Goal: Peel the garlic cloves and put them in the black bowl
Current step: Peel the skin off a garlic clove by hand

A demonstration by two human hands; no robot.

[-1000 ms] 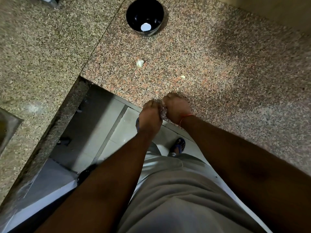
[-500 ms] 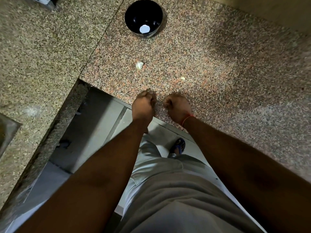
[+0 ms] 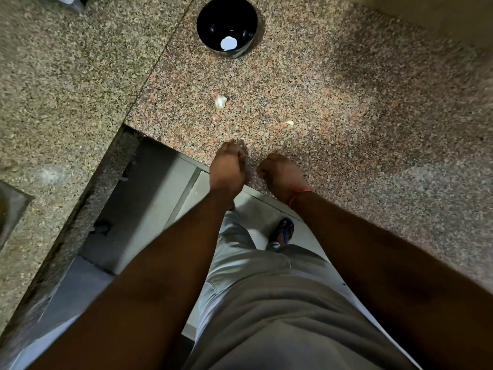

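Observation:
The black bowl (image 3: 226, 12) stands at the far edge of the granite counter, a white glint on its bottom. One unpeeled garlic clove (image 3: 220, 102) lies on the counter between the bowl and my hands, and a smaller pale garlic piece (image 3: 289, 123) lies to its right. My left hand (image 3: 228, 168) hovers at the counter's front edge with its fingers curled, pinching a small piece of garlic whose papery skin shows at the fingertips. My right hand (image 3: 280, 173), a red thread on its wrist, is a short gap to the right, curled into a fist with nothing visible in it.
The granite counter (image 3: 346, 102) wraps in an L, with a seam running left of the bowl. A metal sink corner (image 3: 10, 206) shows at the far left. Below the counter edge are the tiled floor and my feet.
My hands were pressed together around the garlic a second ago. They have pulled apart; the left hand moved left and slightly forward, the right stayed near the edge.

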